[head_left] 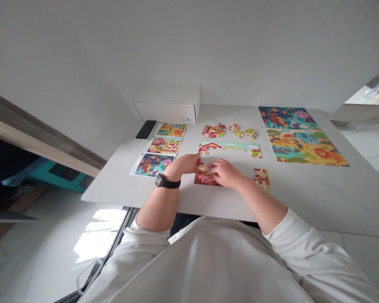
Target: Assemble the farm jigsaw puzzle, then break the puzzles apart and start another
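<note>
Head view: the table [306, 198] spreads under my two hands, its near edge just on the body side of them and its far side along the wall beyond. The widest open room to move is right of the right hand, short of the two assembled pictures [306, 146] farther out on that side. Beyond the left hand stands the white box [169, 111], and the printed sheet [164, 145] lies just to that hand's left, so room there is tighter. Directly ahead of both hands is the barn strip [235, 146], its long axis running left to right, straight side facing away, notched side facing me. Under the fingers is the pig section [205, 180], its straight brown edge toward my body; the right hand hides part of it. The left hand [189, 163] and right hand [223, 171] come together at the fingertips over its far edge; I can't tell whether either pinches a piece. Past the strip sit loose pieces [214, 131], with the phone [145, 130] beyond the sheet. Beside the right wrist lies a small joined block [262, 177].
</note>
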The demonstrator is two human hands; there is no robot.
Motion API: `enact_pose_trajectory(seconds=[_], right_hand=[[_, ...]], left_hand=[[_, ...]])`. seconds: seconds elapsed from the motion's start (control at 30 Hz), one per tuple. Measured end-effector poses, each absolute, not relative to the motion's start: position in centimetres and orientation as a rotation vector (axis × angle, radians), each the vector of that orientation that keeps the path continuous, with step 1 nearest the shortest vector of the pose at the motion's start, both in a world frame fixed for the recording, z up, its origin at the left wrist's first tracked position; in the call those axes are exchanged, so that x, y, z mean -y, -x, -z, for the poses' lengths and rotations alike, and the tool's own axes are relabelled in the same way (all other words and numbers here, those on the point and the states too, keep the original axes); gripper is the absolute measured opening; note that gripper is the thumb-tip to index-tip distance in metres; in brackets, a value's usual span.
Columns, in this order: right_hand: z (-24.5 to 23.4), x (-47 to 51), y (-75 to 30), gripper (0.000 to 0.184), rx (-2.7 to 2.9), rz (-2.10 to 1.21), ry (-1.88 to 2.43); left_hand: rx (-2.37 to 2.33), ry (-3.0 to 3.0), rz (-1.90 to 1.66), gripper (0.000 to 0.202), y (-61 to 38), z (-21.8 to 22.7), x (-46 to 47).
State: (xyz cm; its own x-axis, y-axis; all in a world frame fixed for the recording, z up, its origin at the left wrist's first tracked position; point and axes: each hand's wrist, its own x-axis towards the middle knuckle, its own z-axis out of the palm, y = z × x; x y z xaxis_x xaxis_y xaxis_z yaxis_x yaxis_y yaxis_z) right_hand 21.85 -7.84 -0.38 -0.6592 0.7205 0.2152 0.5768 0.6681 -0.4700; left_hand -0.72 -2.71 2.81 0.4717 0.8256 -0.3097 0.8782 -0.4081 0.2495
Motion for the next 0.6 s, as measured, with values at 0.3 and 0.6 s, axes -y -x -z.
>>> enact_pose_trajectory(seconds=[0.3,0.6], right_hand=[[-0.3,8.4,-21.4,0.043,2.553,-0.514,1.091],[-0.5,8.2,-21.3,0.043,2.587,-0.517,1.104]], left_hand=[[-1.401,-2.299,0.029,0.038,1.0,-2.4,2.1],[-1.529,-2.202,-0.028,0.034,0.9,-1.9,1.6]])
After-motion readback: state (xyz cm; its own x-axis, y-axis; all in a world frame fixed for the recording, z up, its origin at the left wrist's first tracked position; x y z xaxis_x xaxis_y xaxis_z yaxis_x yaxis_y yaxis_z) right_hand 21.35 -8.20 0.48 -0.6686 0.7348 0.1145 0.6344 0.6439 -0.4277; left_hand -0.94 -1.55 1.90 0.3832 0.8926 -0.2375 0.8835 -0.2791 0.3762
